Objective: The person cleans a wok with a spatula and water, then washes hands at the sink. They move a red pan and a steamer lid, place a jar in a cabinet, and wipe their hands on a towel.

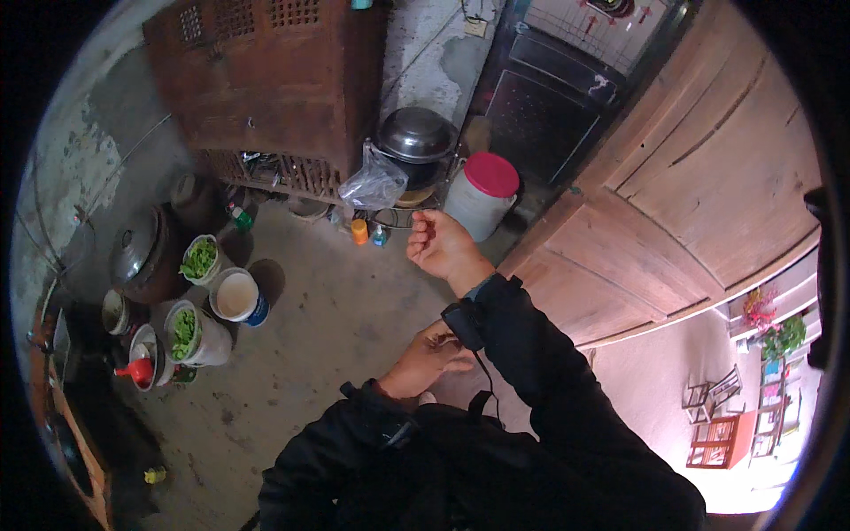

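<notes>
My right hand (440, 244) is raised near the middle of the view, palm partly up, its fingers curled in with nothing seen in them. A small black device (463, 325) with a thin cable is strapped at my right wrist, over the black sleeve cuff. Just below it, my left hand (422, 362) reaches in from the lower left. Its upper fingers are at the device's lower edge and partly hidden; the lower ones stretch beneath it. Whether they grip the device or its strap cannot be seen.
White buckets (216, 342) with green leaves stand on the floor at left, beside a lidded dark jar (136, 249). Ahead are a wooden cabinet (265, 86), a lidded metal pot (417, 133) and a white drum with a red lid (491, 174). A wooden door (664, 199) borders the right.
</notes>
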Demonstrator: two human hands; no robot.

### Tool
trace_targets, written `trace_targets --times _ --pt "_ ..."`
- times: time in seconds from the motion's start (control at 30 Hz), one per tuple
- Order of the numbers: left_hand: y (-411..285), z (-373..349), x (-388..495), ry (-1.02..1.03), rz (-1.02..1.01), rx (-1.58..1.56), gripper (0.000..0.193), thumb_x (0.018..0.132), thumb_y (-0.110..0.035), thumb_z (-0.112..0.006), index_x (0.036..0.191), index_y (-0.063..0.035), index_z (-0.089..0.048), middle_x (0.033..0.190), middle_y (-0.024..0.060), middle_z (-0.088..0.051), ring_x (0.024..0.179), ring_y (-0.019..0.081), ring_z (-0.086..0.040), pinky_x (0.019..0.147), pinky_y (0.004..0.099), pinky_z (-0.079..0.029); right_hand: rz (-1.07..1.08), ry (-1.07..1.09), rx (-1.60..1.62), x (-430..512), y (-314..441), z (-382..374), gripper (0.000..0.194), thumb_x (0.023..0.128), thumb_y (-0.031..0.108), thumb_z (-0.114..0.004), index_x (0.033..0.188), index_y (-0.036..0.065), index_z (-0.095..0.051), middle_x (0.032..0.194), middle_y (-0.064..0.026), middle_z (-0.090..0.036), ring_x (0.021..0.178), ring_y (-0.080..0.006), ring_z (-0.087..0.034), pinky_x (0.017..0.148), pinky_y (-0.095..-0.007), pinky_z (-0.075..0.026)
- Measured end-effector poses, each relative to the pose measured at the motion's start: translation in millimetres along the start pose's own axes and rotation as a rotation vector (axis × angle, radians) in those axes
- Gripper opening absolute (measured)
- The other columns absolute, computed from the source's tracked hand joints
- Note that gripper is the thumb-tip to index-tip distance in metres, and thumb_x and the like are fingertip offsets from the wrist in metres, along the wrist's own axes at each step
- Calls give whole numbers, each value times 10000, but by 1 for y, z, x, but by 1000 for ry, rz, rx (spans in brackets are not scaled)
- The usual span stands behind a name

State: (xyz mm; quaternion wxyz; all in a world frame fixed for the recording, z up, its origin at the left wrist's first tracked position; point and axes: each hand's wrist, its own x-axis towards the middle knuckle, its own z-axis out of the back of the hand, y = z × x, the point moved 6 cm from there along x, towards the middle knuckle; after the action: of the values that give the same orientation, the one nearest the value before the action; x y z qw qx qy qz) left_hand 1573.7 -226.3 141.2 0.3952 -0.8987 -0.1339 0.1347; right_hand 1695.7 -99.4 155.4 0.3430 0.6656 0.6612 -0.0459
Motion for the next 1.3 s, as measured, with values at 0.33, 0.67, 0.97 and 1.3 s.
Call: trace_targets --times 0.33,0.67,0.97,1.3 --pt "-19 -24 18 -281 -485 479 204 803 54 -607 987 -26 -571 854 23 -537 836 96 -541 719 234 -462 -50 57 210 -12 39 9 211 954 228 -425 920 49 -530 628 34 -430 539 -102 -407 522 -261 -334" --pt "-15 -12 30 -47 -460 233 411 863 80 -541 1241 -41 -433 932 44 -620 877 107 -574 807 255 -457 -31 -37 279 7 43 22 270 976 262 -384 942 19 -497 611 3 -395 543 -138 -394 508 -276 -353" --pt "-16 -16 16 -138 -422 329 529 836 58 -586 1311 -58 -385 832 14 -578 785 95 -540 748 239 -442 -111 30 370 0 34 14 217 949 211 -403 985 18 -493 605 6 -397 540 -137 -403 507 -276 -358" --pt "-33 -37 -11 -91 -622 555 605 758 90 -605 1300 -74 -394 746 36 -520 694 162 -529 692 279 -457 -284 315 409 -54 26 -40 210 939 183 -444 1023 2 -507 611 18 -413 519 -105 -411 492 -248 -348"
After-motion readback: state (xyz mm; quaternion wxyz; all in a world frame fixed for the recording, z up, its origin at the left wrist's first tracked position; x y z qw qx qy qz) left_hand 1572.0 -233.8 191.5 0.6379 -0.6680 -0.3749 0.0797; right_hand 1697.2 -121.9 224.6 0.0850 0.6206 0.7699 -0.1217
